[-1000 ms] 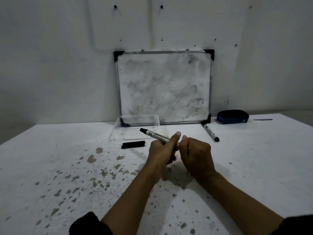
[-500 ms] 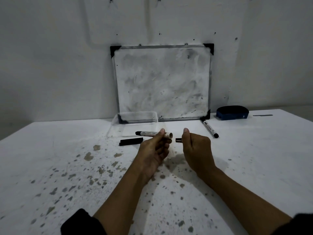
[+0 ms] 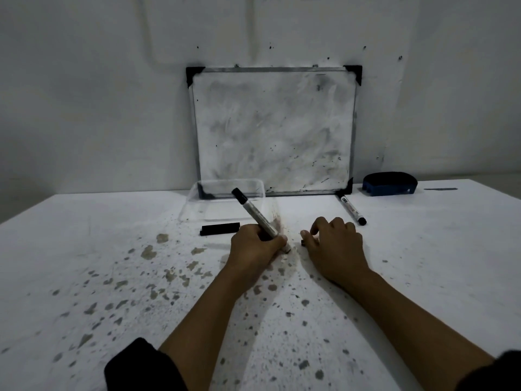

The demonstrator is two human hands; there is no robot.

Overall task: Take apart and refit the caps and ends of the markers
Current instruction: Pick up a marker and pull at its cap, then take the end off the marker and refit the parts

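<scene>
Stained white table (image 3: 84,277) runs back to a pale wall, where a smudged whiteboard (image 3: 275,131) leans at twelve o'clock. Left hand (image 3: 255,246) is closed around a grey marker (image 3: 255,214), its lower end down by the tabletop and its black tip tilted toward eleven o'clock. Right hand (image 3: 335,246) rests knuckles up at three o'clock of it, fingers curled, pinching a small black end piece (image 3: 303,243). A loose black cap (image 3: 220,229) lies at nine o'clock of the left hand, before a clear tray (image 3: 197,206). Another marker (image 3: 352,209) lies at one o'clock, near a blue eraser (image 3: 390,184).
</scene>
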